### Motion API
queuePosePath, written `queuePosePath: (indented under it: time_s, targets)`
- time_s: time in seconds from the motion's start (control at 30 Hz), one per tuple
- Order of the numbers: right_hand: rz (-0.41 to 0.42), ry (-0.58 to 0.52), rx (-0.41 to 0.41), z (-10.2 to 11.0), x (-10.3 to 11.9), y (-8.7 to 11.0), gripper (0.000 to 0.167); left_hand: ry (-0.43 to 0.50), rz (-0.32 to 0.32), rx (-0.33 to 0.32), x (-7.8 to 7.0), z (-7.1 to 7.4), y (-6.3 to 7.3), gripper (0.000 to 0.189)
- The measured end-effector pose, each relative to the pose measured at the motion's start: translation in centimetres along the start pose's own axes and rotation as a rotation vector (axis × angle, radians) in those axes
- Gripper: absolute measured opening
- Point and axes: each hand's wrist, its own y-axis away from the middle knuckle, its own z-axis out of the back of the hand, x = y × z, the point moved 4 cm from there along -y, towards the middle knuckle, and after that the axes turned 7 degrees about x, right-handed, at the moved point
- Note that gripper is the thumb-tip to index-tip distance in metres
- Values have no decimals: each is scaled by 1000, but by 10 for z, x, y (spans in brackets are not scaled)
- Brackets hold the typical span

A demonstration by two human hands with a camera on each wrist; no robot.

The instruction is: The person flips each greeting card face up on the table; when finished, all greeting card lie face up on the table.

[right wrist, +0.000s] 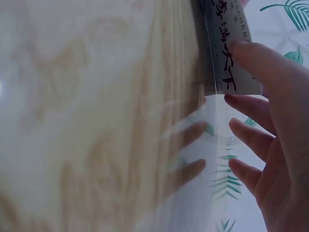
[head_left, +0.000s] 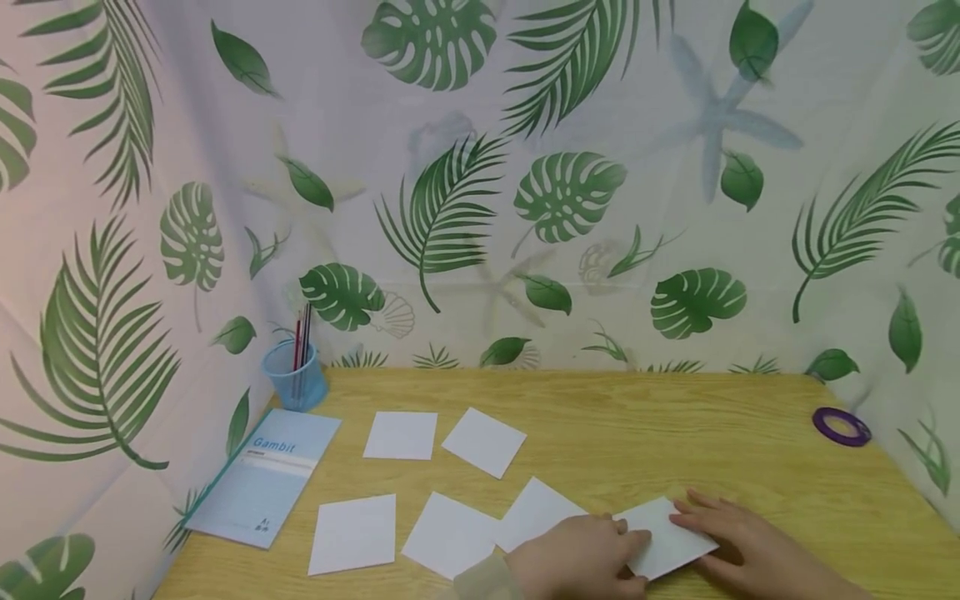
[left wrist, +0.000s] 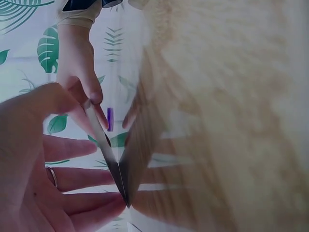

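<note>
Card (head_left: pixel 671 537) at near right, pinched at its left side by left hand (head_left: pixel 573 554) and right side by right hand (head_left: pixel 750 546), spare right fingers apart, best held softly to stop bends.

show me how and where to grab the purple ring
Probably by the left rim of the purple ring, from above and the left: it lies flat on the table, its open centre seems to leave room for a fingertip, and the patterned curtain stands close on its right.
</note>
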Motion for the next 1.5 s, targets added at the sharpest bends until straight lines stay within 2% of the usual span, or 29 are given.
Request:
queuePosePath:
  time_s: [0.1,0.2,0.3,0.4,0.53,0.63,0.7,0.83,1.0,1.1,1.23,1.33,1.5]
  targets:
    - [-11,-14,2,-1,-3,1,49,28,-2,8,2,-1,1,37]
    - [2,-43,-19,-2,-6,2,47,37,-39,-22,3,-1,2,40]
    - [12,-106,-11,-3,-8,2,44,8,-103,-105,2,1,4,33]
    - [30,-186,0,-3,-10,2,40,-38,-155,-219,0,3,7,29]
    - [34,-228,-26,-1,-10,2,36,-37,-190,-352,-2,7,12,30]
    - [6,-237,-79,2,-11,3,35,-2,-192,-416,-1,11,13,28]
    - [-7,-258,-111,5,-10,3,33,20,-177,-438,1,14,14,28]
    - [-53,-327,-110,7,-6,1,31,48,-157,-496,6,16,16,26]
    - [-139,-329,-134,11,1,-1,32,123,-86,-516,10,18,18,20]
    - [-122,-320,-215,12,4,-3,29,215,-36,-511,15,17,17,18]
    - [-87,-382,-290,12,7,-8,27,335,-4,-543,23,15,18,13]
    - [-142,-466,-296,14,10,-13,28,392,7,-576,29,18,21,10]
    - [-227,-554,-366,20,15,-21,30,539,46,-604,39,24,23,13]
